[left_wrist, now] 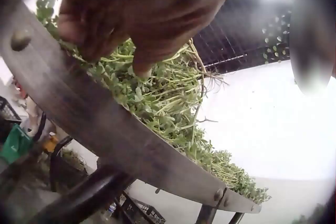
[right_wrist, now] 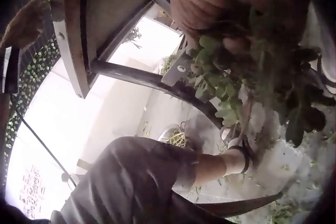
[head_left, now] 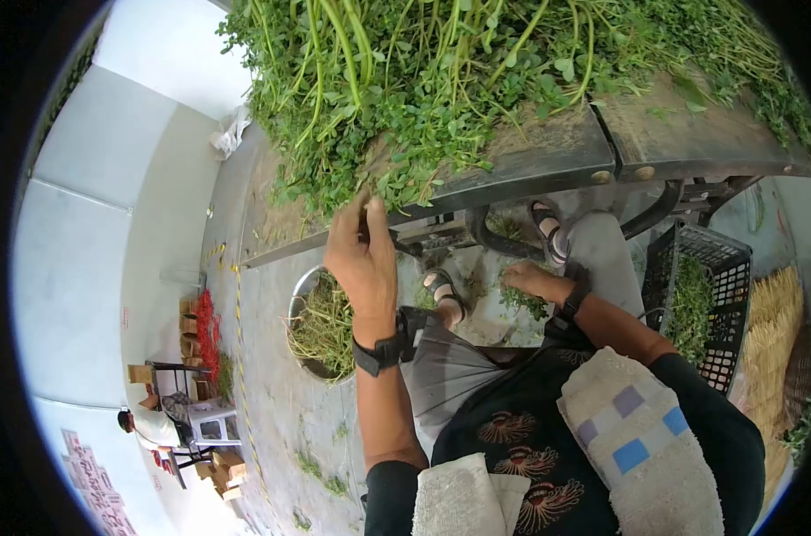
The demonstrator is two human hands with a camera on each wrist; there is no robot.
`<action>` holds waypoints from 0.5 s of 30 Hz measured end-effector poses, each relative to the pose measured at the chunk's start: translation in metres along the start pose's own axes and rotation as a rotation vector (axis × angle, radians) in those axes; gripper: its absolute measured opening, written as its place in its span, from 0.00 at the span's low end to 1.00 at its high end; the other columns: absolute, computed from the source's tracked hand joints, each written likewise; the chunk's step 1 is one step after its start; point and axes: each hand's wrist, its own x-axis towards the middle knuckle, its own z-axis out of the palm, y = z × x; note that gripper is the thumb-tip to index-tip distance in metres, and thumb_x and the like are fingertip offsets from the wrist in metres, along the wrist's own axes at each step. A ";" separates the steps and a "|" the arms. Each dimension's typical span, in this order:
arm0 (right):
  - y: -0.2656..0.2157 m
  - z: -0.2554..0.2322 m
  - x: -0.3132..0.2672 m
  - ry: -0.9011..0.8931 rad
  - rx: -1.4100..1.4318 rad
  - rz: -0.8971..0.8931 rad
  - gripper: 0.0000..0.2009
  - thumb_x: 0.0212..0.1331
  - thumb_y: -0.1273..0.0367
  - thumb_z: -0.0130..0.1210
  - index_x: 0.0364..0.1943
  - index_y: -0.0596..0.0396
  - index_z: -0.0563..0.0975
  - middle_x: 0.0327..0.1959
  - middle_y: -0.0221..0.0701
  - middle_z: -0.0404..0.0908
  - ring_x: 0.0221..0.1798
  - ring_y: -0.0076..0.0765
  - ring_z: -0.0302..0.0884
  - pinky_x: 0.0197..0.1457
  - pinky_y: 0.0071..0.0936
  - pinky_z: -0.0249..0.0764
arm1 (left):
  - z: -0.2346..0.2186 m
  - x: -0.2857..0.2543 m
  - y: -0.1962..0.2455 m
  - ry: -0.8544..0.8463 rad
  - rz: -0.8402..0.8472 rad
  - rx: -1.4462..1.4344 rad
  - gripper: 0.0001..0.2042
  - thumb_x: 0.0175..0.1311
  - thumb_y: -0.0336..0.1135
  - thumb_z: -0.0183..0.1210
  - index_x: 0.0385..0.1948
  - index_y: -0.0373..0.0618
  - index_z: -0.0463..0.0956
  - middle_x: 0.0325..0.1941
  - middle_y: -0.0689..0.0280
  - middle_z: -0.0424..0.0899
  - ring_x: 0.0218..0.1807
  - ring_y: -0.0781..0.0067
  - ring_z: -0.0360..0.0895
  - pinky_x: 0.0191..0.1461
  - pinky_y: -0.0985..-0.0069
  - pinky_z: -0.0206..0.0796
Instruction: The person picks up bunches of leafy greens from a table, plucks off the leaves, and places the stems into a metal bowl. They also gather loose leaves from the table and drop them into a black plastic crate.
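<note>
A big heap of leafy green purslane (head_left: 405,98) covers the tabletop and spills to its near edge. My left hand (head_left: 363,263) reaches to the front of this heap, fingertips at the leaves, thumb held apart from the fingers. In the left wrist view that hand (left_wrist: 142,16) hangs over the stems beside the table rim. Low between the knees, my right hand (head_left: 535,280) grips a small bunch of purslane (head_left: 523,304). Close up in the right wrist view, the bunch's rounded leaves (right_wrist: 220,79) hang beneath the fingers, with part of the grip hidden in shadow.
The wooden table has a dark metal edge (head_left: 530,185). A metal basin (head_left: 292,313) of stems stands on the floor at left, a black crate (head_left: 736,299) with greens at right. Sandalled feet (head_left: 446,290) are below. Farther left, another person (head_left: 155,429) sits near red goods (head_left: 207,335).
</note>
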 end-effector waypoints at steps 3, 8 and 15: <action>0.010 -0.002 0.002 0.019 -0.005 -0.006 0.19 0.57 0.56 0.52 0.20 0.57 0.69 0.14 0.25 0.61 0.19 0.23 0.57 0.23 0.32 0.56 | 0.015 0.017 -0.003 -0.050 -0.025 0.009 0.10 0.57 0.34 0.58 0.36 0.38 0.77 0.26 0.59 0.74 0.27 0.67 0.70 0.32 0.75 0.63; 0.003 -0.002 -0.005 0.084 0.108 -0.091 0.19 0.56 0.56 0.53 0.23 0.61 0.72 0.16 0.26 0.66 0.22 0.22 0.61 0.25 0.30 0.60 | 0.015 0.014 -0.026 -0.035 0.156 0.097 0.09 0.57 0.33 0.59 0.29 0.34 0.75 0.25 0.62 0.74 0.24 0.73 0.69 0.27 0.79 0.60; -0.026 -0.007 -0.027 0.095 0.147 -0.054 0.19 0.57 0.56 0.53 0.30 0.63 0.75 0.20 0.26 0.69 0.23 0.20 0.62 0.27 0.24 0.61 | 0.000 -0.034 -0.021 -0.230 -0.574 -0.867 0.07 0.62 0.29 0.53 0.35 0.34 0.73 0.32 0.59 0.80 0.23 0.78 0.75 0.23 0.84 0.65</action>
